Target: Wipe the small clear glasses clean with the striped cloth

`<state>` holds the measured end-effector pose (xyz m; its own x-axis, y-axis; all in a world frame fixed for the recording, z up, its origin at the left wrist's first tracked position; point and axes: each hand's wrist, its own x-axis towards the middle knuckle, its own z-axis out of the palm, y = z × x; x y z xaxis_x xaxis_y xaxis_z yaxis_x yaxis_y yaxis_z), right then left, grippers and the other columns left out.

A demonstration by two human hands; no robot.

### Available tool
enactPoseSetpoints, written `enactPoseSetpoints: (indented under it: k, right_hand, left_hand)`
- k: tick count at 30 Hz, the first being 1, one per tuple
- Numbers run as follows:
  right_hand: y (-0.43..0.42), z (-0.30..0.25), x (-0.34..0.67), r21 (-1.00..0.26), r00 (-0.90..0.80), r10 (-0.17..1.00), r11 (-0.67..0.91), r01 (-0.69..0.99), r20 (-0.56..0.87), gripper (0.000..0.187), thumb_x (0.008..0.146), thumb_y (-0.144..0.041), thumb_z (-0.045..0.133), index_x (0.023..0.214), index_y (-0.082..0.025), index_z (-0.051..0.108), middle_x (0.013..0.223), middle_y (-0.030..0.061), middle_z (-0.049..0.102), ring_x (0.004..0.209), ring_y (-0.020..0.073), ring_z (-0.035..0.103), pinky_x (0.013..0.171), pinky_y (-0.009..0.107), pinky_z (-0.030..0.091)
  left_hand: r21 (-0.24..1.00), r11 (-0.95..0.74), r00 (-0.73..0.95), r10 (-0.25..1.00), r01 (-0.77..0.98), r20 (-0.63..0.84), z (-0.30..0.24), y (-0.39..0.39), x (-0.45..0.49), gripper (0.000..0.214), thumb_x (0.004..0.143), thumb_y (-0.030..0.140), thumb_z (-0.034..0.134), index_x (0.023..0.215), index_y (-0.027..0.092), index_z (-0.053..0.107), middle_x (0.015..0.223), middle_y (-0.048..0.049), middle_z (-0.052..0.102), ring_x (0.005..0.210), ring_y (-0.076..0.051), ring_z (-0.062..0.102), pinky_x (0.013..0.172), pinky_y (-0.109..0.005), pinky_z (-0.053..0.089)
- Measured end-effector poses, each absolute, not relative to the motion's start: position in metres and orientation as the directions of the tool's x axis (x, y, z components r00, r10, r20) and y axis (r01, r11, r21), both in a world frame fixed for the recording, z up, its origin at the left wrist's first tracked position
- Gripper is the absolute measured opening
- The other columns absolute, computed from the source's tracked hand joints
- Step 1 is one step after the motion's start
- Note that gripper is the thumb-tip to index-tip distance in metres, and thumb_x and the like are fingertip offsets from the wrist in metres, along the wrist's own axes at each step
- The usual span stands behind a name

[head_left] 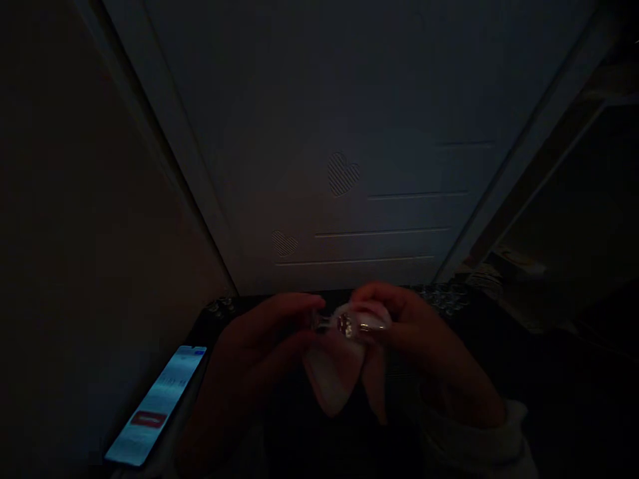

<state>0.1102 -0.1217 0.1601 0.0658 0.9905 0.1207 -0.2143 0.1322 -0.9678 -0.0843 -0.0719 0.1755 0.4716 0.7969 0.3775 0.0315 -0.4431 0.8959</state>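
Observation:
In dim light, my right hand point(399, 316) pinches a pale pinkish cloth bow point(334, 382) at its upper right side. The bow has two hanging tails and a shiny, sparkling ornament point(345, 325) at its middle. My left hand point(279, 332) is closed, thumb and forefinger together, on a small clear glinting piece point(319, 322) at the left of the bow. This piece reaches toward the ornament; whether it is joined to it I cannot tell. Shadow hides most of the other fingers.
A lit phone point(157, 406) lies at the lower left. Behind my hands stands a pale panel point(279, 133) with embossed hearts and lines. Small clear ring-like pieces point(446, 299) lie on the dark surface at the back right, with several more clear pieces point(219, 305) at the back left.

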Motion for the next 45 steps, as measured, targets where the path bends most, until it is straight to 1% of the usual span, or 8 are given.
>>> enactPoseSetpoints:
  k: [5, 12, 18, 27, 32, 37, 42, 45]
  right_hand:
    - [-0.125, 0.159, 0.109, -0.965, 0.043, 0.993, 0.118, -0.233, 0.111, 0.020, 0.066, -0.030, 0.083, 0.073, -0.019, 0.069, 0.065, -0.0027, 0.067, 0.056, 0.0096, 0.058, 0.054, 0.020, 0.046]
    - [-0.127, 0.163, 0.107, -0.945, 0.082, 0.993, 0.103, -0.310, 0.081, 0.020, 0.063, -0.025, 0.085, 0.071, -0.019, 0.067, 0.063, -0.0046, 0.066, 0.055, 0.0080, 0.057, 0.052, 0.018, 0.043]
    - [-0.126, 0.162, 0.108, -0.945, 0.078, 0.990, 0.138, -0.297, 0.120, 0.025, 0.059, -0.026, 0.089, 0.066, -0.019, 0.066, 0.059, -0.0060, 0.063, 0.052, 0.0070, 0.056, 0.051, 0.017, 0.043]
    - [-0.122, 0.156, 0.113, -0.939, 0.042, 0.986, 0.165, -0.303, 0.160, 0.031, 0.054, -0.029, 0.091, 0.067, -0.018, 0.066, 0.059, -0.0049, 0.064, 0.050, 0.0066, 0.055, 0.048, 0.016, 0.043]
    - [-0.127, 0.157, 0.114, -0.928, 0.023, 0.984, 0.174, -0.330, 0.176, 0.021, 0.058, -0.023, 0.089, 0.069, -0.020, 0.071, 0.060, -0.0055, 0.065, 0.051, 0.0062, 0.054, 0.048, 0.015, 0.041]
    - [-0.129, 0.158, 0.112, -0.904, 0.088, 0.978, 0.210, -0.371, 0.191, 0.010, 0.067, -0.024, 0.083, 0.074, -0.024, 0.075, 0.062, -0.0058, 0.066, 0.054, 0.0057, 0.056, 0.051, 0.014, 0.042]
    - [-0.127, 0.158, 0.108, -0.902, 0.148, 0.966, 0.250, -0.352, 0.210, 0.006, 0.072, -0.020, 0.076, 0.070, -0.022, 0.071, 0.061, -0.0064, 0.062, 0.053, 0.0062, 0.053, 0.052, 0.017, 0.041]
    - [-0.126, 0.158, 0.108, -0.913, 0.198, 0.958, 0.261, -0.314, 0.206, 0.007, 0.070, -0.018, 0.073, 0.068, -0.022, 0.067, 0.061, -0.0062, 0.061, 0.054, 0.0075, 0.053, 0.053, 0.019, 0.041]
  left_hand:
    - [0.891, -0.454, 0.497, 0.775, 0.009, 0.390, 0.177, -0.073, -0.085, 0.032, 0.078, 0.013, 0.073, 0.098, 0.039, 0.078, 0.099, 0.0084, 0.080, 0.090, -0.010, 0.073, 0.079, -0.011, 0.054]
    - [0.858, -0.508, 0.546, 0.699, -0.074, 0.461, 0.173, -0.070, -0.086, 0.039, 0.079, 0.011, 0.073, 0.102, 0.042, 0.075, 0.106, 0.0097, 0.078, 0.099, -0.010, 0.072, 0.088, -0.014, 0.053]
    - [0.868, -0.496, 0.521, 0.734, -0.028, 0.437, 0.174, -0.070, -0.085, 0.026, 0.079, 0.017, 0.075, 0.099, 0.034, 0.077, 0.102, 0.0032, 0.079, 0.093, -0.015, 0.073, 0.084, -0.019, 0.057]
    - [0.866, -0.488, 0.539, 0.705, -0.104, 0.462, 0.170, -0.068, -0.086, 0.031, 0.080, 0.015, 0.075, 0.102, 0.037, 0.076, 0.101, 0.0067, 0.079, 0.091, -0.010, 0.072, 0.082, -0.011, 0.054]
    - [0.899, -0.421, 0.533, 0.736, -0.123, 0.418, 0.174, -0.070, -0.086, 0.035, 0.078, 0.011, 0.075, 0.099, 0.039, 0.077, 0.101, 0.0096, 0.079, 0.092, -0.008, 0.072, 0.081, -0.007, 0.052]
    - [0.926, -0.362, 0.497, 0.787, -0.108, 0.366, 0.172, -0.070, -0.086, 0.034, 0.077, 0.010, 0.075, 0.097, 0.038, 0.077, 0.099, 0.0086, 0.079, 0.090, -0.008, 0.072, 0.077, -0.008, 0.053]
    - [0.921, -0.366, 0.433, 0.814, -0.136, 0.388, 0.167, -0.068, -0.080, 0.030, 0.070, 0.011, 0.079, 0.089, 0.034, 0.078, 0.092, 0.0068, 0.079, 0.086, -0.011, 0.072, 0.078, -0.014, 0.056]
    - [0.922, -0.362, 0.442, 0.811, -0.136, 0.383, 0.167, -0.067, -0.079, 0.028, 0.070, 0.011, 0.079, 0.086, 0.035, 0.078, 0.088, 0.0084, 0.077, 0.082, -0.009, 0.072, 0.074, -0.012, 0.055]
